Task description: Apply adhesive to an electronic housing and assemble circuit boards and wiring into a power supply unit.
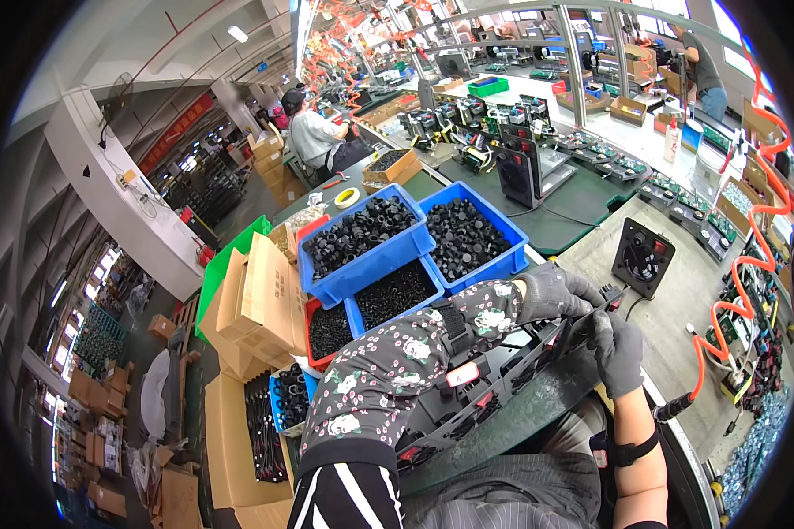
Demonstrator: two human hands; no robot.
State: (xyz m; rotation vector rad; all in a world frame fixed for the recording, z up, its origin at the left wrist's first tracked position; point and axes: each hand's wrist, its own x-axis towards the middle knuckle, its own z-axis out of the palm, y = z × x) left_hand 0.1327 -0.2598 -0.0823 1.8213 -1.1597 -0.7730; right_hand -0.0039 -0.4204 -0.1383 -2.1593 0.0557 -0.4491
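My left hand (556, 295), in a dark grey glove, reaches across to the right with its fingers bent over the top edge of a black plastic panel (580, 331). My right hand (620, 357), gloved alike, grips the panel's right side, its fingers pointing up. The panel stands tilted at the far end of a row of similar black panels (498, 381) with red parts, partly hidden under my left sleeve. What lies between the fingertips is too small to make out. Beyond my hands a black square panel with a round fan (642, 257) stands on the bench.
Blue bins (331, 289) of small black parts stand beyond my left arm, beside cardboard boxes (269, 295). A coiled orange air hose (723, 322) hangs at the right. Circuit boards (692, 216) line the conveyor. Another person (313, 137) sits farther up the line.
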